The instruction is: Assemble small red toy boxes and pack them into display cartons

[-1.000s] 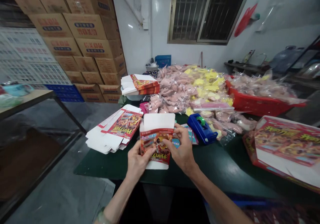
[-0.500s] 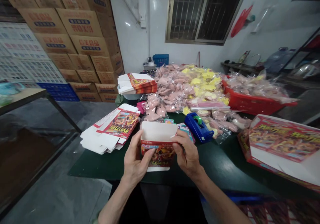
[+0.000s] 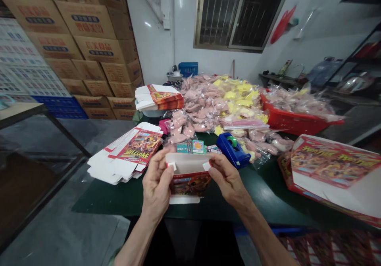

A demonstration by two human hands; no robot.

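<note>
Between my hands is a small red printed carton (image 3: 190, 184) with a white inside and white flaps, held over the table's front edge. My left hand (image 3: 157, 180) pinches its left side, thumb on a small white side flap. On the right side, my right hand (image 3: 228, 178) grips the other small flap between thumb and fingers. Just beyond the carton lie several small printed cards (image 3: 190, 147). A blue tape dispenser (image 3: 233, 151) with green tape stands to the right of them.
Flat printed cartons (image 3: 127, 151) lie at left, with another stack (image 3: 160, 97) behind. Bagged pink and yellow plush toys (image 3: 214, 103) are heaped at the back. A red basin (image 3: 294, 119) holds more bags. An open display box (image 3: 330, 171) sits at right on the green table (image 3: 258, 202).
My left thumb has moved up onto the left side flap, and my right hand now holds the right flap. The carton's back panel tilts lower, showing more cards behind. The view has shifted slightly.
</note>
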